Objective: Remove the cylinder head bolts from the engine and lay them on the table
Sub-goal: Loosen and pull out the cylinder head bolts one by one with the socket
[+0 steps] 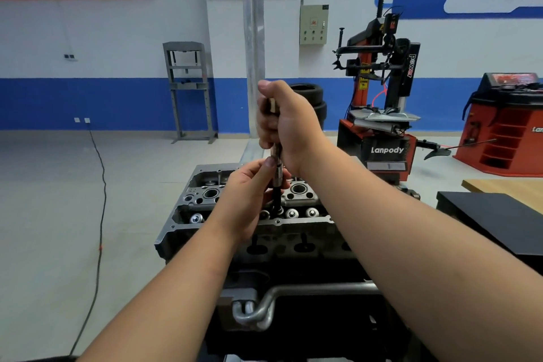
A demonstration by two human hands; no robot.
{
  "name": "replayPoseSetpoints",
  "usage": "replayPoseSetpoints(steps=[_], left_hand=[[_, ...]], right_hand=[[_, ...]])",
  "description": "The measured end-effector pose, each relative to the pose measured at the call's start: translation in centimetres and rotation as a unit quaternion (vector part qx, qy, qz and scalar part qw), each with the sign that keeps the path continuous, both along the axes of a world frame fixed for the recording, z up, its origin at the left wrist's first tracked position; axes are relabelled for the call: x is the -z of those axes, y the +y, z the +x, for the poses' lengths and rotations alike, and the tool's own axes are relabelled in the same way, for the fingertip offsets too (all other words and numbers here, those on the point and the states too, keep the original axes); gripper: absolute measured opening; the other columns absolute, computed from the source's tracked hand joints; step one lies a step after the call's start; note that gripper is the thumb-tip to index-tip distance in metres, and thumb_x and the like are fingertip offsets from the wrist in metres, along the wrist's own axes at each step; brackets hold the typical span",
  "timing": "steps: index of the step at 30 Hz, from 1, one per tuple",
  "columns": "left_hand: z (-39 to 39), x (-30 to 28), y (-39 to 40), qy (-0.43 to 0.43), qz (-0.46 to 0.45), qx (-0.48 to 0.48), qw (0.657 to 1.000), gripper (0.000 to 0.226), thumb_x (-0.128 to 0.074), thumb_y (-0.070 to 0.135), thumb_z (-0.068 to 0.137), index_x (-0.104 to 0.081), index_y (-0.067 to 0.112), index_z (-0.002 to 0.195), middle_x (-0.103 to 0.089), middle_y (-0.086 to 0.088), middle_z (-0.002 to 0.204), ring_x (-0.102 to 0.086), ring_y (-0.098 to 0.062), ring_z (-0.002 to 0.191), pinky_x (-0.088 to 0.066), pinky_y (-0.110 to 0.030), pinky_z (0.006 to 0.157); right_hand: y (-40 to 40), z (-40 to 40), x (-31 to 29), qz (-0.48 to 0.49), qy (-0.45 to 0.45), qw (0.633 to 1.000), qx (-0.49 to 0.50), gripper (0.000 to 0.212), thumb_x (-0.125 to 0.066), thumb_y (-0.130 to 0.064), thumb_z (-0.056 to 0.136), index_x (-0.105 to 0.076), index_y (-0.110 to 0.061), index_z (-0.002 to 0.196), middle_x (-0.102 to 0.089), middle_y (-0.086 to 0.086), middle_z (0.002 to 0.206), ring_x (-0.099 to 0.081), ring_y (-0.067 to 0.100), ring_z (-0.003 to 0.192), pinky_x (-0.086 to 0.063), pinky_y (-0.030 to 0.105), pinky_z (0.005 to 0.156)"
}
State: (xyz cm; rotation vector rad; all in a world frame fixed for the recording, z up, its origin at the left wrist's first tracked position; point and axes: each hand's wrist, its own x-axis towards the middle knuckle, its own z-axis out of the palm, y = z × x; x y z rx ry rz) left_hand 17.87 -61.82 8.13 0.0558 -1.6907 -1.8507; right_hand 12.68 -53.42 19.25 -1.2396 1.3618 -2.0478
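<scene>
My left hand (249, 185) pinches the socket extension (277, 173) just above the cylinder head (299, 194); my right hand (285, 120) grips its handle. I judge a bolt is mid-removal; next, lift it toward the tabletop (499, 188).

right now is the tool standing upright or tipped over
Upright: the tool runs near vertical from the right hand, past the left hand, down into the cylinder head.

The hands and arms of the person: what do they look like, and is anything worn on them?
Both the left hand and the right hand are bare, with no gloves, rings or watch visible. Both forearms are uncovered up to the frame edge; no sleeves show. The fingernails visible are short.
</scene>
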Motion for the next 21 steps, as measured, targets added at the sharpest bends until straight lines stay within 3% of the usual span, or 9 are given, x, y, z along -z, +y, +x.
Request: replayPoseSetpoints(steps=[5,10,12,15,17,21], left_hand=[[0.0,-0.3,0.3,-0.002,0.005,-0.009,1.000,0.036,-0.072,0.061,0.078,-0.080,0.027,0.083,-0.072,0.000,0.083,-0.067,-0.014,0.080,-0.051,-0.034,0.080],[-0.7,-0.3,0.4,-0.005,0.020,-0.060,0.998,0.033,-0.082,0.046,0.082,-0.065,0.018,0.090,-0.070,0.004,0.074,-0.064,-0.017,0.078,-0.047,-0.043,0.084],[-0.9,-0.3,0.4,-0.010,0.013,-0.075,0.997,0.038,-0.088,0.040,0.078,-0.061,0.017,0.091,-0.068,0.003,0.074,-0.060,-0.019,0.077,-0.048,-0.044,0.082],[-0.8,-0.4,0.3,-0.021,-0.002,-0.067,0.998,0.049,-0.088,0.043,0.068,-0.062,0.014,0.097,-0.067,-0.001,0.081,-0.058,-0.016,0.076,-0.046,-0.038,0.076],[-0.5,-0.3,0.2,-0.029,-0.010,-0.042,0.999,0.054,-0.085,0.055,0.069,-0.066,0.016,0.102,-0.069,0.004,0.082,-0.061,-0.012,0.077,-0.046,-0.034,0.078],[0.2,-0.2,0.0,-0.046,-0.009,0.015,0.999,0.046,-0.049,0.055,0.092,-0.069,0.015,0.102,-0.076,0.000,0.095,-0.069,-0.012,0.085,-0.046,-0.036,0.084]], right_hand=[[0.0,0.1,0.2,-0.006,-0.015,1.000,0.022,0.037,-0.049,-0.028,0.097,-0.043,-0.019,0.062,-0.031,-0.004,0.048,-0.022,0.014,0.048,-0.019,0.032,0.051],[-0.1,0.7,-0.9,0.044,-0.006,0.985,0.168,0.023,-0.050,-0.027,0.094,-0.050,-0.012,0.077,-0.043,0.009,0.064,-0.037,0.024,0.062,-0.035,0.040,0.063],[-0.3,1.0,-0.7,0.015,-0.008,0.983,0.184,0.019,-0.048,-0.021,0.093,-0.055,-0.011,0.078,-0.049,0.001,0.058,-0.043,0.019,0.059,-0.039,0.035,0.059],[-0.5,0.8,0.2,-0.043,-0.016,0.993,0.108,0.029,-0.046,-0.026,0.096,-0.053,-0.017,0.069,-0.041,-0.003,0.053,-0.034,0.012,0.050,-0.031,0.030,0.051],[-0.5,0.3,0.0,-0.022,-0.035,0.998,0.037,0.038,-0.045,-0.031,0.097,-0.049,-0.020,0.061,-0.035,-0.005,0.049,-0.026,0.012,0.045,-0.023,0.029,0.049],[-0.4,-0.4,-1.0,0.057,0.024,0.998,-0.031,0.038,-0.056,-0.038,0.086,-0.041,-0.022,0.055,-0.029,-0.004,0.051,-0.020,0.015,0.047,-0.022,0.025,0.045]])
